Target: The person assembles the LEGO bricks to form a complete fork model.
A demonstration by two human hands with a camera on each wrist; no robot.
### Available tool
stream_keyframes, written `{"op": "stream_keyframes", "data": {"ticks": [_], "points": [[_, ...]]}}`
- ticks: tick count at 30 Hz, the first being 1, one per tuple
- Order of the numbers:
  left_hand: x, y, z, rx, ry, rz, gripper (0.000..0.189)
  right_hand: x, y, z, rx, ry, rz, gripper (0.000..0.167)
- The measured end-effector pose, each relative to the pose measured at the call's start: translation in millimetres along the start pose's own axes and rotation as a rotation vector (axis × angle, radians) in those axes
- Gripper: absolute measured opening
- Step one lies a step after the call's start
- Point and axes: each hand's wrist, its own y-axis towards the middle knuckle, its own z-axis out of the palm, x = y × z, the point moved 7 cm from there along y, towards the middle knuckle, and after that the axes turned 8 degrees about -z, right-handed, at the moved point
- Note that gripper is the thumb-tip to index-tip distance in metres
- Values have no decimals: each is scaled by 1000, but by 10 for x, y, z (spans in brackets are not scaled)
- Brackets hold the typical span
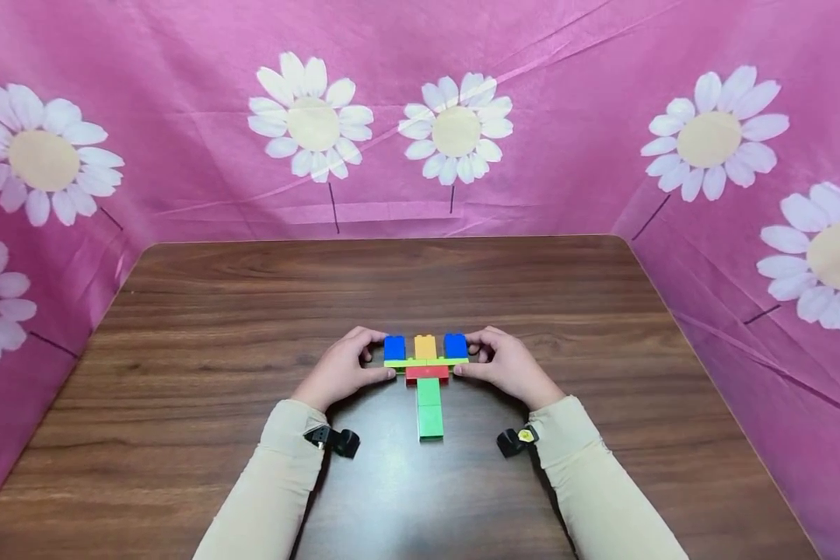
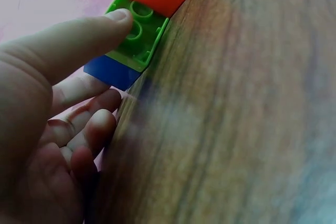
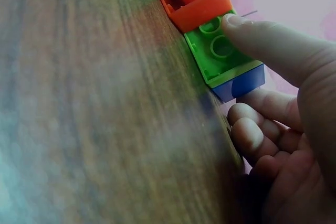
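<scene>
A model of toy building blocks lies on the table in front of me. Its long lime green plate point(image 1: 409, 363) carries a blue block point(image 1: 394, 348) at the left end, a yellow-orange block point(image 1: 425, 347) in the middle and another blue block point(image 1: 455, 347) at the right. Toward me, a red block point(image 1: 427, 374) joins the plate to a green column point(image 1: 430, 408). My left hand point(image 1: 344, 367) pinches the left end, thumb against the plate's hollow underside point(image 2: 144, 40) in the left wrist view. At the right end, my right hand point(image 1: 509, 367) grips likewise, its other fingers loosely curled.
The brown wood-grain table point(image 1: 217, 311) extends around the model on all sides. Pink cloth point(image 1: 203, 155) printed with white daisies hangs along the back and both sides. Each wrist wears a small black camera on a strap point(image 1: 346, 443).
</scene>
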Motion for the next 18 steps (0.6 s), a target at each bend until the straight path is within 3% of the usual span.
{"op": "stream_keyframes", "data": {"ticks": [3, 7, 14, 16, 18], "points": [[-3, 14, 11, 17, 3, 4, 58, -27, -6, 7, 8, 7, 12, 54], [-1, 27, -6, 9, -35, 10, 66, -42, 6, -18, -7, 55, -33, 55], [77, -45, 5, 14, -233, -12, 77, -120, -97, -92, -74, 242, -69, 45], [115, -98, -37, -14, -235, -16, 75, -134, -128, -111, -91, 188, -72, 46], [157, -161, -108, -61, -183, -8, 72, -120, -157, -146, -103, 40, -89, 49]]}}
